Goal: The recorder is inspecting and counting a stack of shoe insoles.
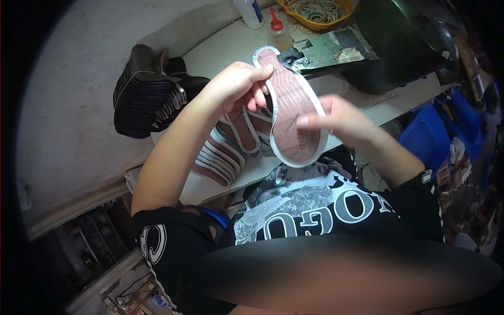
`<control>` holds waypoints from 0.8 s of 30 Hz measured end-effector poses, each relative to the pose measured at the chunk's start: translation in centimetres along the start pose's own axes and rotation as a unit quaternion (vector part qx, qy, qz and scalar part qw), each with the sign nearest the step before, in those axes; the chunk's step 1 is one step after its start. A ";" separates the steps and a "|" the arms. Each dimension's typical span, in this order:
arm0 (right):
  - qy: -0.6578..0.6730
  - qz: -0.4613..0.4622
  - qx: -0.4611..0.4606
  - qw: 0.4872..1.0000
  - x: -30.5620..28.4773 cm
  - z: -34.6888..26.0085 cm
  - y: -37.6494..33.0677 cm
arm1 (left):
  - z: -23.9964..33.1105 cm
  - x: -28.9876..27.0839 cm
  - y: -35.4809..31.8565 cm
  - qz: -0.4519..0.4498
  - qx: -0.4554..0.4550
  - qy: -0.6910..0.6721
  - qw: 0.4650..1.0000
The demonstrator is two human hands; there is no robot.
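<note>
A pinkish-brown shoe insole [294, 100] with a white edge strip is held up in front of my chest, its wide end toward me. My left hand [244, 84] pinches its narrow far end, thumb on top and fingers beneath. At the wide end, my right hand [336, 121] grips the right edge, thumb lying across the face; its fingers are slightly blurred and partly hidden. Below my left hand, a row of similar white-edged insoles [218, 157] leans together on the white table [210, 50], with more loose insoles [241, 128] beside them.
A stack of dark shoe parts [149, 97] stands at the left by the wall. Behind lie a red-capped glue bottle [280, 37], a white bottle [248, 13], a yellow basket [304, 21] of cords and a green worn board [336, 50]. Blue plastic chairs [428, 134] stand at right.
</note>
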State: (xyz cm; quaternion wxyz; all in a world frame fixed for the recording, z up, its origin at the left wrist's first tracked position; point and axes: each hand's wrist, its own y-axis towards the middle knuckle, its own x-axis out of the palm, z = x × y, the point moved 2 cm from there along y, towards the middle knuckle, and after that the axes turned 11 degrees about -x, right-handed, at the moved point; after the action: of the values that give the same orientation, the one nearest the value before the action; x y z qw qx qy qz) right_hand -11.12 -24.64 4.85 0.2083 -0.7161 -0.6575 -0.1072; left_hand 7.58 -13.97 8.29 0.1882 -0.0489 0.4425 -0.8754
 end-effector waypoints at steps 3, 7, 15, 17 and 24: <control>-0.006 0.018 -0.021 1.000 1.4 1.0 -1.2 | 0.3 -1.1 0.5 0.004 0.013 0.021 1.000; 0.058 0.085 -0.045 0.994 1.6 1.6 0.0 | 0.9 -3.1 1.7 0.066 0.038 0.134 0.988; 0.126 0.111 -0.081 0.982 1.5 1.9 4.7 | -0.1 -3.7 2.5 0.117 0.060 0.044 0.990; 0.114 0.101 -0.098 0.983 1.6 1.7 4.9 | -1.0 -2.0 2.0 -0.034 0.140 -0.066 0.987; 0.114 0.044 0.040 0.992 3.2 2.0 2.7 | -1.0 -2.1 2.8 0.000 0.086 -0.141 0.986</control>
State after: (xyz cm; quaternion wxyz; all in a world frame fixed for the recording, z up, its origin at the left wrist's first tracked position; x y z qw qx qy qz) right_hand -8.29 -21.03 4.05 0.3149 -0.7189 -0.6008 -0.1522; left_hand 10.10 -13.92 5.60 0.2522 -0.1550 0.3343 -0.8948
